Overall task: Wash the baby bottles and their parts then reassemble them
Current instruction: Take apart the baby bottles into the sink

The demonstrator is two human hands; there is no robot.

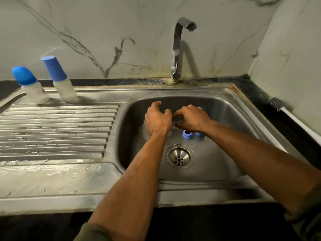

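A: Head view: how far along?
B: Early, I judge; two blue-capped cloudy plastic bottles (pixel 37 90) stand assembled on the drainboard; blue screw rings (pixel 187 135) lie in the steel sink (pixel 225 119).
A: Grip?
B: Left hand (pixel 157 119) loosely curled; right hand (pixel 192 119) I cannot tell.

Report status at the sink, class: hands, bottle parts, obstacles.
Left hand and right hand low in the sink, grip unclear. Blue ring on the sink floor. Two capped bottles on the drainboard.

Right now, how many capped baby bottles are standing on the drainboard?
2. One with a rounded blue cap stands at the far left; one with a taller blue cap stands just right of it. A clear bottle behind the left hand in the sink is mostly hidden.
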